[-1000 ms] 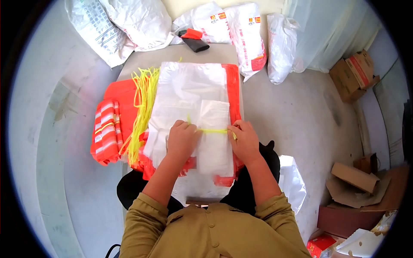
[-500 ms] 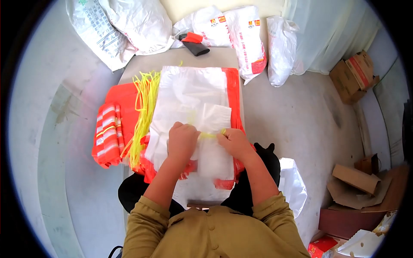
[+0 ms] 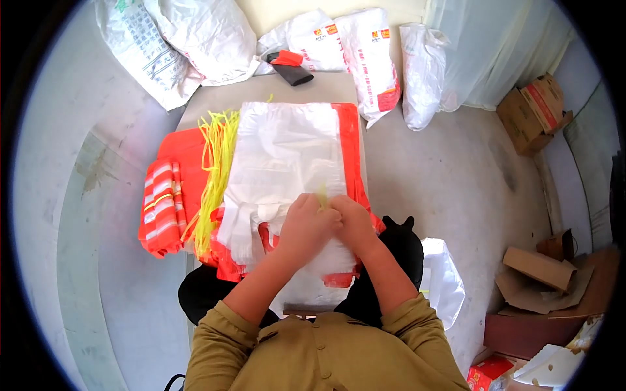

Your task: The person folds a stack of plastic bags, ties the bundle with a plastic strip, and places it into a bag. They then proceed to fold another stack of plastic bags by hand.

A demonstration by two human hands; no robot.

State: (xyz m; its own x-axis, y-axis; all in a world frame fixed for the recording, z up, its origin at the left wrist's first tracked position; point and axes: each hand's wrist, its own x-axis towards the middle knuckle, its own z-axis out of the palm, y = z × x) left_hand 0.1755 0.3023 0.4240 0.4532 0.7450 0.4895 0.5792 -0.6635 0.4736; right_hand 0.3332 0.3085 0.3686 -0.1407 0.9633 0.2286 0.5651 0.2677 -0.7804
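My left hand and my right hand meet over the front of a stack of white plastic bags. Both are closed, fingers pinched on a thin yellow tie, whose ends stick up between them. Beneath the hands lies a folded white bag bundle, mostly covered by them. Red plastic bags show along the stack's right edge and front. Left of the stack hangs a bunch of loose yellow ties. Beside it, a red-and-white striped folded bundle, bound with a yellow tie, rests on more red plastic.
Stuffed white sacks and printed white sacks stand behind the table. A black and red item lies at its far edge. Cardboard boxes and opened cartons sit right. A white bag stands by my knee.
My hands have come together from a spread position, drawing the yellow tie in from a stretched line to a short upright piece. The left hand moved right.
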